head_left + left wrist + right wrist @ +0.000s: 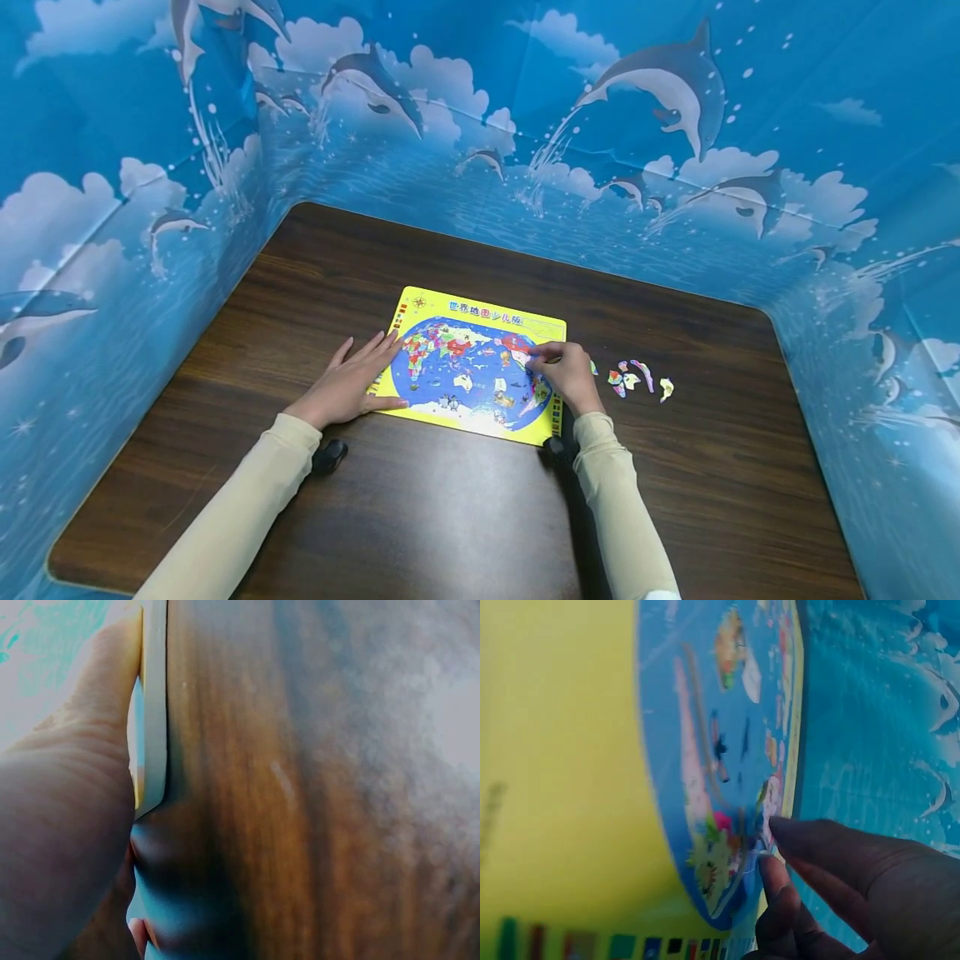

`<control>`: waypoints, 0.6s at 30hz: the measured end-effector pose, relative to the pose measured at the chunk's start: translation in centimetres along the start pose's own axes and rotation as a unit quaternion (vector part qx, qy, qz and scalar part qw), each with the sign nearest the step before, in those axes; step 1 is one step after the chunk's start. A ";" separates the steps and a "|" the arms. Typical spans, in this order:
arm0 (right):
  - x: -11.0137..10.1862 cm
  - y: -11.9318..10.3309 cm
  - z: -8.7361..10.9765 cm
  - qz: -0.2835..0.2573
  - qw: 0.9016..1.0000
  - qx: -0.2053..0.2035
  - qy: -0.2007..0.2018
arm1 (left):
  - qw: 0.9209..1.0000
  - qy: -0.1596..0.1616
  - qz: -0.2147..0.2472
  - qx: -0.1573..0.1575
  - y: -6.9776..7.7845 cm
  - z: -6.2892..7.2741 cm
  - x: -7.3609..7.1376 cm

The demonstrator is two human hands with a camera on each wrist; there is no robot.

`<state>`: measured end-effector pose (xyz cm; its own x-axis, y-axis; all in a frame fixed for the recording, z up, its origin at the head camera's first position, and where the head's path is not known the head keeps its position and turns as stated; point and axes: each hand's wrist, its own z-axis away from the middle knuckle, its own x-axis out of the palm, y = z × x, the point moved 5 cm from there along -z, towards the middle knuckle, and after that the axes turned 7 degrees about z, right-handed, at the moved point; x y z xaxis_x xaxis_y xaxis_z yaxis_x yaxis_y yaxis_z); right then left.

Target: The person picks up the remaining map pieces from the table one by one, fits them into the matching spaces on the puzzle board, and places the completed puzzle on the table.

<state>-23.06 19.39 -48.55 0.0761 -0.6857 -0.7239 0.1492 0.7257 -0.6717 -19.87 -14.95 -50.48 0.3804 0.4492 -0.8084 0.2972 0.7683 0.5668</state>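
Brightly yellow-bordered, a blue map board (478,398) lies under the spread left grip (352,379), right grip (567,372) narrow, hold unclear

A yellow-bordered world-map puzzle board (480,375) lies flat on the dark wooden table (450,508), its blue oval dotted with bright landmasses, while several loose map pieces (631,381) (small, irregular, mostly multicoloured) lie scattered beyond its right edge.

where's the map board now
Near the head view's centre, the map board lies on the table, left hand at its left edge, right hand over its right side.
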 end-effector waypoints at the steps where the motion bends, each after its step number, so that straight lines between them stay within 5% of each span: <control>1: 0.0 -0.1 0.1 0.011 1.000 -0.008 0.001 | 1.000 0.000 0.000 0.001 0.0 0.0 0.0; 9: 0.5 -1.3 0.3 0.104 0.991 -0.083 0.024 | 1.000 0.003 -0.001 0.002 -0.1 0.0 0.0; 18: 0.8 -1.6 0.0 0.127 0.985 -0.108 0.048 | 1.000 0.003 0.001 0.004 0.0 0.0 0.0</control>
<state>-23.21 17.66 -48.00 -0.0113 -0.4794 -0.8775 -0.0771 0.8754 -0.4773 -19.89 -14.96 -50.54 0.3754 0.4534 -0.8084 0.3041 0.7637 0.5695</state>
